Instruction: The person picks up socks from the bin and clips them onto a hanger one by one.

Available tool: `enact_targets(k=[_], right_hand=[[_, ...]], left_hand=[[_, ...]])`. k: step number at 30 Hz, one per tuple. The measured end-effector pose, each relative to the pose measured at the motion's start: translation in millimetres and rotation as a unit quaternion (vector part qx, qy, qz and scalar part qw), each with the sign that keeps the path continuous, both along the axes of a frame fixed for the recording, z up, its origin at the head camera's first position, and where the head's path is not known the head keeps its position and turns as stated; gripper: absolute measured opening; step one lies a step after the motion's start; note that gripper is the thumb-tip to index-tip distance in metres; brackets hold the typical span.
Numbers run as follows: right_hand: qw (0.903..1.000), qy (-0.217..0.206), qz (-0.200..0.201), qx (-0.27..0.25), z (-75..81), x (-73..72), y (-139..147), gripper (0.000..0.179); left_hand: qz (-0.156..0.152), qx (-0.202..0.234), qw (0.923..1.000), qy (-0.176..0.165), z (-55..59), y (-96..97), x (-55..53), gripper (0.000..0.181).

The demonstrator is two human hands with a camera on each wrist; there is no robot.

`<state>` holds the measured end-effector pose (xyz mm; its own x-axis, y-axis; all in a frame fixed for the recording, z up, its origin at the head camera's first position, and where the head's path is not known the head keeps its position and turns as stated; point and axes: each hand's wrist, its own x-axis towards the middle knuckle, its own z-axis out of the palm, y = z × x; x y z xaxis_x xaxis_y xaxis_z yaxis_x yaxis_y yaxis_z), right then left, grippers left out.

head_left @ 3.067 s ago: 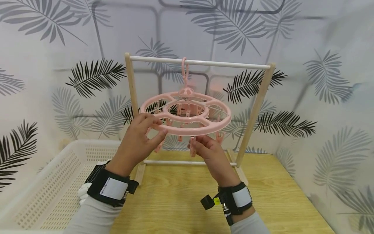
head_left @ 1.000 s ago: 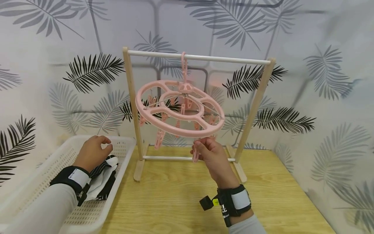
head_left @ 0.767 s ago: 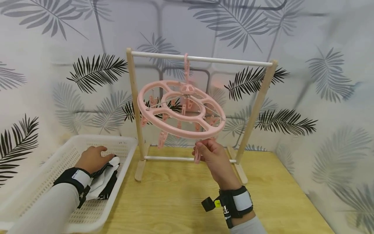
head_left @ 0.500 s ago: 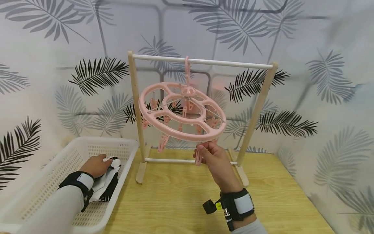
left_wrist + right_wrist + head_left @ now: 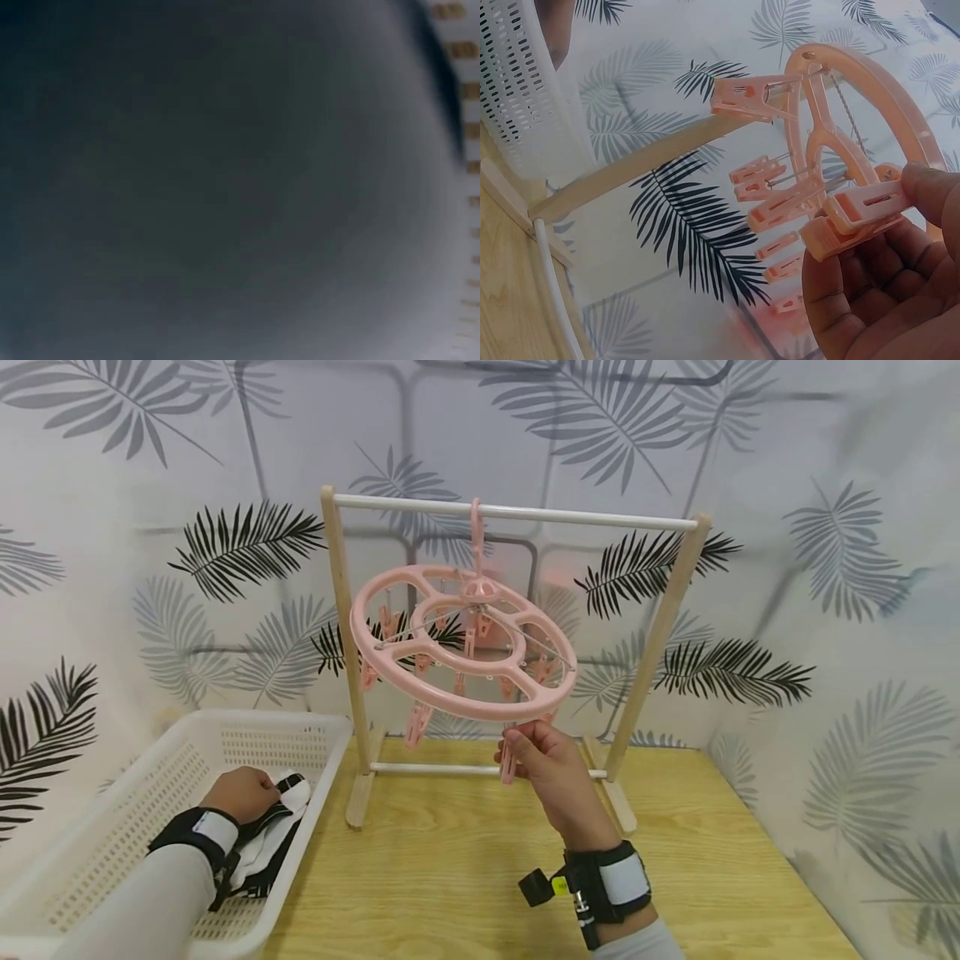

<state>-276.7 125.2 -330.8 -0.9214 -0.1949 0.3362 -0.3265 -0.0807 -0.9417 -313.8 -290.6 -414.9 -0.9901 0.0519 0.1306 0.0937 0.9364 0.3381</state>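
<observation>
A round pink clip hanger (image 5: 480,709) hangs tilted from the rack. My right hand (image 5: 547,764) pinches one pink clothespin (image 5: 507,765) under its near rim. In the right wrist view the thumb presses that clothespin's handles together against the fingers. On the left, my left hand (image 5: 242,793) reaches into the white basket (image 5: 277,737), fingers curled at the black-and-white socks (image 5: 258,852). It appears to pinch a black part of one; the fingertips are hidden. The left wrist view is a dark blur.
A wooden rack with a white top bar (image 5: 585,515) stands on the wood-grain table (image 5: 450,877). Several other pink clothespins (image 5: 417,725) dangle from the hanger. A leaf-patterned wall covering (image 5: 750,610) is behind and to the right.
My left hand left the hanger's rim, moved down left into the basket and curled at the socks. The hanger now tilts down at the right, where my right hand still holds the clothespin.
</observation>
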Motion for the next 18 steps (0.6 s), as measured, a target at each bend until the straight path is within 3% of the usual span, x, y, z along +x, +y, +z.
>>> enact_targets(k=[3,6,9,14,18], right_hand=[[1.0000,0.003,-0.001,0.001,0.4,-0.8,0.4,0.032],[1.0000,0.000,-0.007,0.003,0.4,-1.4,1.2,0.033],[0.9999,-0.002,-0.011,0.004,0.1,-1.6,1.4,0.035],[0.9999,-0.011,-0.012,0.002,0.0,-0.6,-0.2,0.037],[0.9998,-0.016,-0.014,0.004,0.6,1.0,-0.6,0.035]], left_hand=[[0.020,0.017,0.9994,0.024,-3.1,-1.0,-4.4,0.015],[0.041,0.037,0.9978,0.037,-4.2,0.3,-7.7,0.032],[0.042,0.032,0.9978,0.041,-2.7,2.9,-7.5,0.046],[0.017,0.020,0.9984,0.050,-5.2,3.1,-2.2,0.027],[0.035,0.055,0.9960,0.062,-5.7,1.6,-0.1,0.026]])
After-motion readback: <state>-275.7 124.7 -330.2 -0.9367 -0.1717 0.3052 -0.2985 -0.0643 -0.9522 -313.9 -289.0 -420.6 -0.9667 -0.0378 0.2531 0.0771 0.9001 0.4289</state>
